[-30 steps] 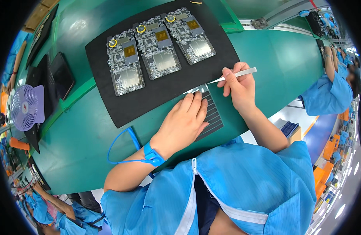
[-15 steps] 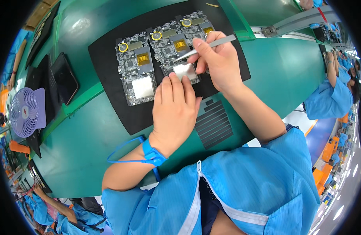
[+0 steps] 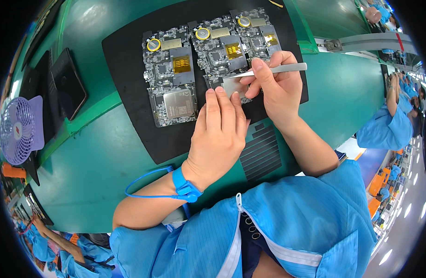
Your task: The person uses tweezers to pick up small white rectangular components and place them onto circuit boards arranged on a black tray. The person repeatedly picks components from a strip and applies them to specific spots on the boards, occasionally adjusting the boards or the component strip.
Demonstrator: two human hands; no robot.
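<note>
Three circuit boards lie side by side on a black mat (image 3: 125, 92): a left board (image 3: 159, 76), a middle board (image 3: 215, 62) and a right board (image 3: 255, 41). Each carries a round yellow-rimmed coin cell and a patch of amber tape. My right hand (image 3: 282, 95) grips metal tweezers (image 3: 290, 68), their points over the top edge of a silver metal cover (image 3: 232, 85) on the middle board. Stretched out flat, the fingers of my left hand (image 3: 216, 139) rest at that board's near edge. My hands hide part of the middle and right boards.
A dark grey slotted panel (image 3: 261, 155) lies on the green table (image 3: 92, 185) below my right wrist. Left of the mat are a tablet-like dark device (image 3: 70, 83) and a purple fan (image 3: 19, 125). A blue strap (image 3: 187, 190) with a cord circles my left wrist.
The whole view has shifted, so boards and hands appear farther right and slightly larger. Glare has left the left board's metal cover. The tweezers stay in my right hand over the middle board.
</note>
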